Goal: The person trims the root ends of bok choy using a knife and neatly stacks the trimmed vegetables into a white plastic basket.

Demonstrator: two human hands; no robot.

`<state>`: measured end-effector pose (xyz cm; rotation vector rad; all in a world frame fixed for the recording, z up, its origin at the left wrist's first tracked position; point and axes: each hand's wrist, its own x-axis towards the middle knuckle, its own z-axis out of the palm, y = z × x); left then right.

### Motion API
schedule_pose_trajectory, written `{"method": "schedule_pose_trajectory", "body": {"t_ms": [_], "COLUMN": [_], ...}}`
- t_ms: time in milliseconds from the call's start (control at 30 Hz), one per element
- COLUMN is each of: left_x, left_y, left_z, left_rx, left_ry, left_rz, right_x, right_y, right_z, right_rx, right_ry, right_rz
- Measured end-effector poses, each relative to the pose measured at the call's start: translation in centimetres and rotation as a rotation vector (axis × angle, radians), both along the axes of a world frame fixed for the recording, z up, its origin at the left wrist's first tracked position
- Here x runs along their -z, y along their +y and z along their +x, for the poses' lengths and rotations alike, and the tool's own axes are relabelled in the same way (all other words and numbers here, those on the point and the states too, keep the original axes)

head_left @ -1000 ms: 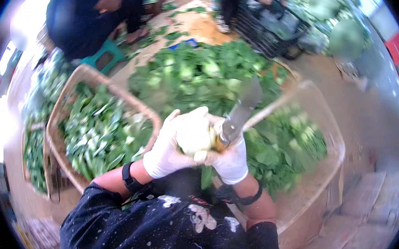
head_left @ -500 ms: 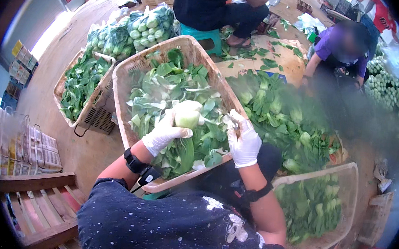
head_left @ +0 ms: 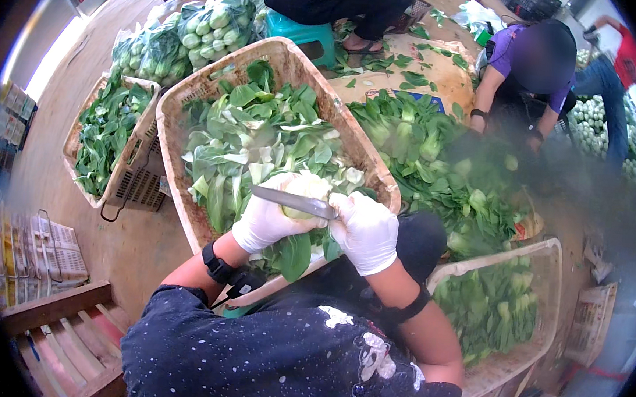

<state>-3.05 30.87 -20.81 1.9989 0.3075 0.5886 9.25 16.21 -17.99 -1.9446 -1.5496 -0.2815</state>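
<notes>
In white gloves, my left hand (head_left: 266, 223) grips a bok choy (head_left: 310, 187) with its pale base up and its green leaves hanging below. My right hand (head_left: 367, 233) is closed round a knife; the handle is hidden in the glove. The knife's blade (head_left: 292, 200) lies across the near side of the base, its tip pointing left over my left hand. Both hands are above the near end of a large tan plastic crate (head_left: 168, 144), which holds many loose bok choy leaves (head_left: 263, 139).
To the right lies a heap of bok choy (head_left: 438, 174), with another crate (head_left: 555, 311) of bok choy nearer me. A smaller leaf-filled crate (head_left: 144, 131) and bagged vegetables (head_left: 213, 35) stand left. A person in purple (head_left: 499, 60) bends beyond the heap; another sits on a teal stool (head_left: 304, 31).
My right hand has come left and nearer to me, against the bok choy, and the knife blade now shows across its base. My left hand has turned the bok choy slightly.
</notes>
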Motion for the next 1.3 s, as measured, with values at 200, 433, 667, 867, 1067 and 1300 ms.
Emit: {"method": "schedule_pose_trajectory", "body": {"t_ms": [200,433,667,867,1067,1300], "left_x": [-1.5,-1.5,-0.6,-1.6,-1.3,-0.5], "left_y": [0.2,-0.3,-0.8,-0.6,-0.7,0.1], "left_z": [-0.6,-0.7,-1.6,-4.1,-2.2,-0.8], "left_rx": [-0.021,-0.051,-0.105,0.2,0.032,0.202], "left_ry": [0.019,0.014,0.073,0.01,0.04,0.069], "left_rz": [-0.02,-0.049,-0.346,-0.601,-0.74,-0.803], "right_x": [-0.6,-0.2,2.9,8.4,3.3,1.3], "right_y": [0.1,0.0,2.1,1.2,0.0,0.9], "right_z": [-0.6,-1.2,-1.8,2.6,2.2,0.0], "right_rx": [-0.05,0.019,0.131,0.294,0.32,-0.082], "right_ry": [-0.005,-0.044,0.009,0.173,0.87,1.139], "right_rz": [0.013,-0.033,-0.161,-0.587,-0.285,-0.093]}}
